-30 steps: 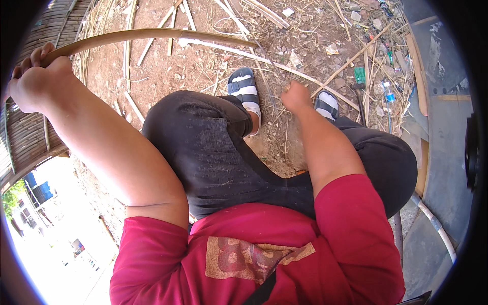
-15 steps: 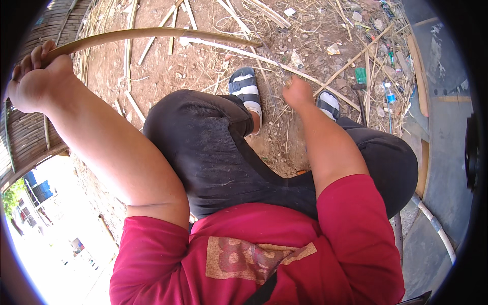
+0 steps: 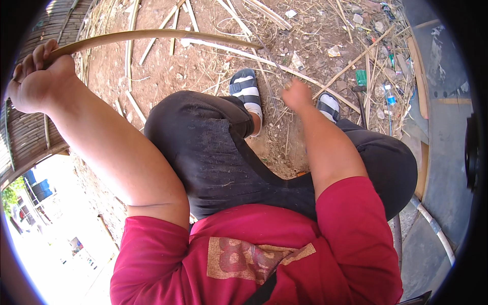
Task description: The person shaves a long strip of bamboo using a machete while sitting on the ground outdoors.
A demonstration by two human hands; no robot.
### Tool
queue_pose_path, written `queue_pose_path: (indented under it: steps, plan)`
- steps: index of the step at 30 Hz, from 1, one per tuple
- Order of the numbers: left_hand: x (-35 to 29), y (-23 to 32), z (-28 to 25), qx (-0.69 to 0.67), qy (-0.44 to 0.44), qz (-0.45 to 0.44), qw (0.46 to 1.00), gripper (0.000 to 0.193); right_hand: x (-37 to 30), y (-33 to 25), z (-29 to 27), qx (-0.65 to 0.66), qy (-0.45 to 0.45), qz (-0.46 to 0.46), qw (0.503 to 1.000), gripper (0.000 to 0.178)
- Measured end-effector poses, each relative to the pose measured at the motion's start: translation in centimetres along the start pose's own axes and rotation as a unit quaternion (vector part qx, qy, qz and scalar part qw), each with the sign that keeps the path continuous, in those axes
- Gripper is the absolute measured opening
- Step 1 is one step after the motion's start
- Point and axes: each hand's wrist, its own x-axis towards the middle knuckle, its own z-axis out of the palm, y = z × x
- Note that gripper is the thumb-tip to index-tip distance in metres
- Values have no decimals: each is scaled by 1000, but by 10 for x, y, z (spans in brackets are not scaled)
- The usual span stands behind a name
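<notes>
At the far left my left hand point(image 3: 43, 81) is raised, its fingers wrapped round one end of a long, bowed bamboo strip point(image 3: 152, 34). The strip runs across to the right above my left foot. My right hand point(image 3: 297, 95) is closed near my right foot, slightly blurred. From it a thin, dark knife blade point(image 3: 273, 59) reaches up and left to the strip's free end. The handle is hidden in my fist.
Cut bamboo strips point(image 3: 145, 46), fibres and litter lie over the dirt ground. A woven bamboo panel point(image 3: 25, 134) stands at left, a grey sheet point(image 3: 447, 152) at right. A plastic bottle point(image 3: 389, 95) and green scrap point(image 3: 361, 78) lie near my right foot, in a sandal point(image 3: 328, 105).
The knife blade now shows against the strip's free end. My left hand and the bamboo strip have hardly moved.
</notes>
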Motion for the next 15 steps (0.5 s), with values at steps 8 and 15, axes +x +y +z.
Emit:
queue_pose_path:
  steps: [8,15]
  plan:
    - [2,3,-5,-39,-10,-14,999,18,24,-8,1,-52,-93,24,994,50]
    - [-4,26,7,7,49,27,998,22,2,-15,-11,34,-17,24,999,48]
